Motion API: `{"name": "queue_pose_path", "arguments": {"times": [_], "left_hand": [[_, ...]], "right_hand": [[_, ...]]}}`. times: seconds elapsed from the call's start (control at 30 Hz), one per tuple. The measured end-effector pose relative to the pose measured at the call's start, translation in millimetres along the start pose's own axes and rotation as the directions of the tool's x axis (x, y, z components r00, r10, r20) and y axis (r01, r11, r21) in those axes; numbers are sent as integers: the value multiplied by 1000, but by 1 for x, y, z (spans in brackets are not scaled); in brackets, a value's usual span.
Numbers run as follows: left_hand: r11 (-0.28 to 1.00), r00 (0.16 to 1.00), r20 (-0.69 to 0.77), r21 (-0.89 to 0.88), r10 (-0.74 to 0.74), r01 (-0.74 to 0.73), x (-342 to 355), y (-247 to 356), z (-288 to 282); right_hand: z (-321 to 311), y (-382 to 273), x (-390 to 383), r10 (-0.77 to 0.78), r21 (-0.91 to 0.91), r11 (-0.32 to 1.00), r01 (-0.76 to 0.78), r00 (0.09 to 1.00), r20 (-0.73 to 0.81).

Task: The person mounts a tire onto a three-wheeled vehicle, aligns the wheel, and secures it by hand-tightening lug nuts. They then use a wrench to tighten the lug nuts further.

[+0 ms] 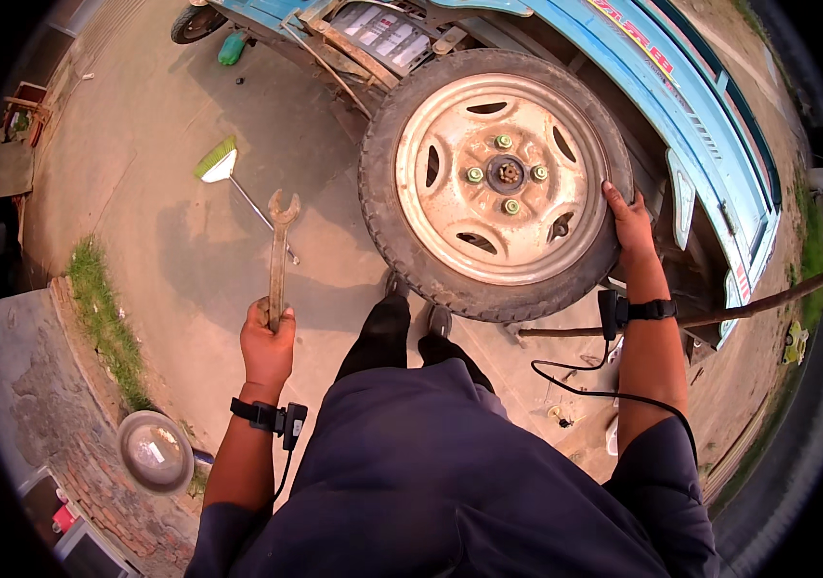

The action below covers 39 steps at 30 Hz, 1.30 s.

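Observation:
My left hand is wrapped around the handle of a large, worn open-end wrench, held upright with its jaw pointing away from me. The wrench is apart from the wheel. On the right, my right hand grips the outer edge of a wheel, thumb on the sidewall and the other fingers partly hidden behind the tread. The wheel has a black tyre and a rusty, cream-coloured rim. Several greenish nuts sit around its central hub, at the side of a blue vehicle.
A green-and-white broom lies on the concrete to the left. Beyond it is a green bottle. A long pole slants in below the wheel at right. A round metal basin rests near a brick edge at lower left.

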<state>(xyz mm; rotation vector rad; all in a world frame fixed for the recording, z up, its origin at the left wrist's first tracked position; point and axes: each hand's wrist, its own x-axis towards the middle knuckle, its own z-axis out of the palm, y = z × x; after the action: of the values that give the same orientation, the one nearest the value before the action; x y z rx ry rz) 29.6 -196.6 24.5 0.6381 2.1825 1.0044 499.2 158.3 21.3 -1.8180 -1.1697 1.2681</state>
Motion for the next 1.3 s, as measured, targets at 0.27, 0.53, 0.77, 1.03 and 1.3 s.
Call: {"name": "queue_pose_path", "arguments": {"times": [0.27, 0.53, 0.77, 1.03, 1.3], "left_hand": [[965, 958, -135, -97, -254, 242, -83, -96, -37], [947, 949, -119, -178, -292, 269, -80, -156, -76], [937, 931, -145, -159, -334, 311, -55, -188, -139], [884, 860, -237, -243, -453, 399, -56, -218, -160], [842, 821, -226, -279, -524, 461, -84, -226, -147]], "right_hand": [[31, 52, -82, -26, 290, 956, 53, 995, -96], [153, 90, -216, 287, 597, 744, -301, 950, 121], [301, -4, -246, 67, 350, 902, -253, 883, 464], [277, -58, -137, -610, -715, 170, 678, 642, 465], [330, -66, -66, -467, -851, 322, 415, 851, 239]]}}
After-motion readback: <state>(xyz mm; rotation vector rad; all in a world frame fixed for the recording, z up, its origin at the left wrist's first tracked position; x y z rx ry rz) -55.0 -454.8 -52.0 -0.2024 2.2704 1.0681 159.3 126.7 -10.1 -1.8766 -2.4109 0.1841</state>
